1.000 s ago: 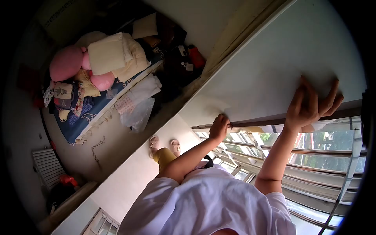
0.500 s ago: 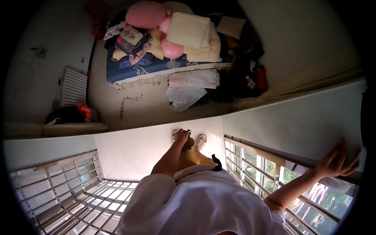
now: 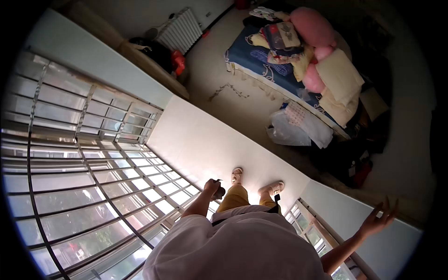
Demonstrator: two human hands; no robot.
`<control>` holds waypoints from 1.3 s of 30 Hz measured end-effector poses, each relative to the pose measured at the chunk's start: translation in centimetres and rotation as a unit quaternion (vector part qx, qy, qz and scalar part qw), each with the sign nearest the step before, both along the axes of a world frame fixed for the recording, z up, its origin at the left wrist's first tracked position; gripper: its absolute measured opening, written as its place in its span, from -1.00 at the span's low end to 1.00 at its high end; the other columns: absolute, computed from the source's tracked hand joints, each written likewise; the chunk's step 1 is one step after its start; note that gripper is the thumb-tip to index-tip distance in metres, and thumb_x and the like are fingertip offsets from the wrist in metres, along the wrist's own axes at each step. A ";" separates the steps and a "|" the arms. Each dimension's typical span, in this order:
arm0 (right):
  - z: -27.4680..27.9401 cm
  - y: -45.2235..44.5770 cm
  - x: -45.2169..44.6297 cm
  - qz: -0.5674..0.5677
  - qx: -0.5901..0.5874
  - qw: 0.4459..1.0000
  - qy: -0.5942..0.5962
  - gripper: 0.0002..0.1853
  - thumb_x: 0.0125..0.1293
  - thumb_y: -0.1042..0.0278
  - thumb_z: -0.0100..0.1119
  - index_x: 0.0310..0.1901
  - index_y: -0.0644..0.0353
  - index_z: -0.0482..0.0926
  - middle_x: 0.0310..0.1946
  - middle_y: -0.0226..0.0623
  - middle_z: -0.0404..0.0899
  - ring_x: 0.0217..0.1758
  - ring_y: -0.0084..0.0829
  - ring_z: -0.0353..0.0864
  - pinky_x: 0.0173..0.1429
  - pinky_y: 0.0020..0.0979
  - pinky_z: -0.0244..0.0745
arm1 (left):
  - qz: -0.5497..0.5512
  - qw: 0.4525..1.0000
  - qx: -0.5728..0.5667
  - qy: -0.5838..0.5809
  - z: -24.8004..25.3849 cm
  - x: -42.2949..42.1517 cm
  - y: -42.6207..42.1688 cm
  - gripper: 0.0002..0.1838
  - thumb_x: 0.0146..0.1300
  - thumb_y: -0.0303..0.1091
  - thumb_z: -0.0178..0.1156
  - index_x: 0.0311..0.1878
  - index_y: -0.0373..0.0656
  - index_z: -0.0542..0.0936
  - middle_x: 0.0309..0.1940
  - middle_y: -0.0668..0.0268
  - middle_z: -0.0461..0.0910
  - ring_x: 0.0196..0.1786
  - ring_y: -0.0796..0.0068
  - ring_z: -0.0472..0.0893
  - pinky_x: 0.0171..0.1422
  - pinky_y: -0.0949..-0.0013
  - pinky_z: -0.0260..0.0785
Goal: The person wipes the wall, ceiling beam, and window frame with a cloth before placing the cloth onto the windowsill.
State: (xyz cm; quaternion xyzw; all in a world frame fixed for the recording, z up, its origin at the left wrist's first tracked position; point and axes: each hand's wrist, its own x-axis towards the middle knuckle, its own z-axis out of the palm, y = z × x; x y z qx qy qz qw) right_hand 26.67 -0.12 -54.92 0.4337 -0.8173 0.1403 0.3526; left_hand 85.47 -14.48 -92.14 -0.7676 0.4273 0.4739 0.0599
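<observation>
My left hand (image 3: 212, 185) hangs low beside my left leg, its fingers closed round a small dark rounded object (image 3: 218, 192). A thin dark tip pokes out above the fingers; I cannot make out what kind of thing it is. Out to the far right, my right hand (image 3: 379, 220) is stretched open with its fingers spread, near the edge of the pale side wall (image 3: 378, 240). Nothing shows in it. Whether it touches the edge I cannot tell. Below me, my feet in light slippers (image 3: 237, 175) stand on a white ledge (image 3: 200, 135).
Barred windows (image 3: 88, 186) run along the left, and another barred window (image 3: 317, 233) is at lower right. Beyond the ledge's edge lies the room floor, lower down, with a bed (image 3: 252, 51) piled with cushions, a plastic bag (image 3: 287, 133) and a white radiator (image 3: 179, 30).
My view has turned, so the room is now at upper right and the left windows fill more of it. My right hand has come away from the right-hand wall corner, fingers spreading. The left still grips the dark object.
</observation>
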 end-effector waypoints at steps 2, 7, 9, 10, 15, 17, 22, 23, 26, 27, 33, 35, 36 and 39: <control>-3.9 -5.6 3.8 0.080 0.060 0.987 -0.129 -0.74 0.40 0.40 0.14 0.07 0.06 0.67 0.38 -0.19 0.33 0.43 -0.16 0.30 0.38 -0.12 0.34 | 0.047 0.999 0.009 0.017 -2.5 2.9 2.3 -0.46 0.06 0.04 0.32 -0.05 -0.24 0.64 -0.13 0.00 0.69 -0.03 0.05 0.68 0.11 0.10 0.51; -9.6 -15.7 16.6 0.265 0.170 0.913 -0.260 -0.69 0.16 0.65 0.19 -0.05 0.17 0.64 0.33 -0.07 0.35 0.39 0.00 0.30 0.40 -0.10 0.27 | 0.090 0.996 0.004 0.027 -2.1 7.9 4.0 -0.47 0.06 0.05 0.31 -0.07 -0.21 0.66 -0.16 0.01 0.70 -0.06 0.08 0.69 0.07 0.11 0.52; -10.5 -18.3 20.9 0.312 0.216 0.866 -0.326 -0.69 0.11 0.62 0.23 -0.07 0.18 0.62 0.30 -0.05 0.34 0.38 0.01 0.29 0.41 -0.10 0.27 | 0.107 0.994 -0.004 0.036 -1.8 10.1 3.5 -0.47 0.07 0.06 0.31 -0.06 -0.21 0.65 -0.17 0.02 0.70 -0.07 0.09 0.70 0.06 0.11 0.53; -10.9 -19.3 22.3 0.344 0.237 0.846 -0.332 -0.69 0.11 0.61 0.24 -0.07 0.18 0.63 0.30 -0.05 0.34 0.39 0.01 0.28 0.41 -0.11 0.27 | 0.113 0.993 -0.011 0.045 -1.5 10.9 3.1 -0.46 0.08 0.07 0.32 -0.06 -0.21 0.65 -0.17 0.03 0.70 -0.08 0.09 0.70 0.05 0.12 0.53; -13.3 -22.2 25.1 0.362 0.347 0.789 -0.355 -0.65 0.09 0.53 0.30 -0.03 0.13 0.64 0.26 -0.06 0.37 0.36 -0.03 0.34 0.39 -0.15 0.32 | 0.200 0.978 -0.061 0.018 -0.1 14.7 2.1 -0.52 0.15 -0.03 0.31 -0.02 -0.23 0.64 -0.20 0.08 0.71 -0.11 0.18 0.71 0.00 0.13 0.55; -14.4 -22.7 24.6 0.353 0.371 0.772 -0.376 -0.65 0.08 0.50 0.32 -0.03 0.12 0.64 0.24 -0.07 0.40 0.33 -0.05 0.38 0.37 -0.16 0.35 | 0.210 0.975 -0.076 0.008 -0.7 15.7 2.4 -0.52 0.15 -0.04 0.31 0.00 -0.22 0.63 -0.19 0.08 0.71 -0.11 0.17 0.71 0.00 0.12 0.56; -19.7 -23.6 21.6 0.319 0.481 0.718 -0.388 -0.66 0.07 0.38 0.35 -0.05 0.11 0.66 0.07 -0.08 0.54 0.18 -0.07 0.52 0.27 -0.18 0.45 | 0.301 0.952 -0.047 0.003 0.1 15.4 3.2 -0.51 0.15 -0.06 0.32 0.04 -0.21 0.62 -0.15 0.03 0.70 -0.06 0.10 0.69 0.08 0.12 0.53; -21.3 -23.9 20.8 0.316 0.504 0.697 -0.400 -0.66 0.07 0.37 0.34 -0.06 0.11 0.67 0.01 -0.07 0.58 0.16 -0.07 0.54 0.25 -0.18 0.46 | 0.297 0.954 -0.042 -0.015 0.6 15.0 3.2 -0.51 0.15 -0.07 0.32 0.05 -0.22 0.61 -0.14 0.03 0.70 -0.05 0.09 0.69 0.08 0.12 0.53; -26.4 -24.4 19.1 0.272 0.561 0.649 -0.436 -0.66 0.10 0.38 0.34 -0.04 0.15 0.68 -0.06 -0.10 0.67 0.01 -0.14 0.66 0.14 -0.22 0.56 | 0.347 0.937 -0.047 0.003 0.8 13.8 3.9 -0.51 0.09 -0.06 0.34 0.00 -0.20 0.64 -0.15 0.06 0.70 -0.06 0.11 0.70 0.06 0.12 0.53; -29.5 -24.3 17.8 0.268 0.565 0.626 -0.466 -0.66 0.11 0.38 0.34 -0.03 0.16 0.68 -0.05 -0.10 0.68 0.01 -0.20 0.68 0.13 -0.26 0.57 | 0.368 0.928 -0.045 0.016 1.3 13.5 3.8 -0.52 0.09 -0.06 0.34 0.00 -0.18 0.65 -0.17 0.06 0.71 -0.08 0.10 0.70 0.04 0.13 0.54; -37.8 -25.7 13.1 0.211 0.562 0.576 -0.555 -0.67 0.12 0.35 0.34 -0.04 0.17 0.71 -0.09 -0.15 0.73 0.01 -0.30 0.71 0.15 -0.33 0.57 | 0.393 0.916 -0.069 -0.037 2.2 13.3 2.4 -0.55 0.08 -0.08 0.35 -0.05 -0.20 0.67 -0.19 0.08 0.72 -0.09 0.12 0.71 0.05 0.14 0.53; -39.1 -28.1 11.7 0.211 0.551 0.561 -0.581 -0.67 0.12 0.34 0.35 -0.04 0.17 0.71 -0.09 -0.16 0.73 0.00 -0.30 0.71 0.14 -0.33 0.57 | 0.415 0.905 -0.092 -0.034 3.3 12.9 0.3 -0.57 0.11 -0.11 0.34 -0.04 -0.20 0.66 -0.18 0.09 0.72 -0.09 0.12 0.71 0.06 0.15 0.54; -38.5 -29.6 11.6 0.213 0.557 0.576 -0.558 -0.67 0.11 0.35 0.33 -0.05 0.18 0.71 -0.09 -0.15 0.72 0.00 -0.29 0.71 0.14 -0.32 0.57 | 0.431 0.895 -0.111 -0.033 3.6 12.8 -0.6 -0.59 0.13 -0.14 0.33 -0.03 -0.20 0.65 -0.18 0.09 0.72 -0.09 0.11 0.71 0.06 0.16 0.54; -41.4 -35.0 10.3 0.239 0.561 0.612 -0.504 -0.68 0.11 0.37 0.29 -0.06 0.17 0.71 -0.10 -0.14 0.72 0.00 -0.23 0.70 0.15 -0.30 0.57 | 0.480 0.857 -0.182 0.042 2.8 12.5 -3.8 -0.57 0.18 -0.16 0.34 0.00 -0.29 0.62 -0.17 0.07 0.72 -0.08 0.18 0.72 0.04 0.20 0.55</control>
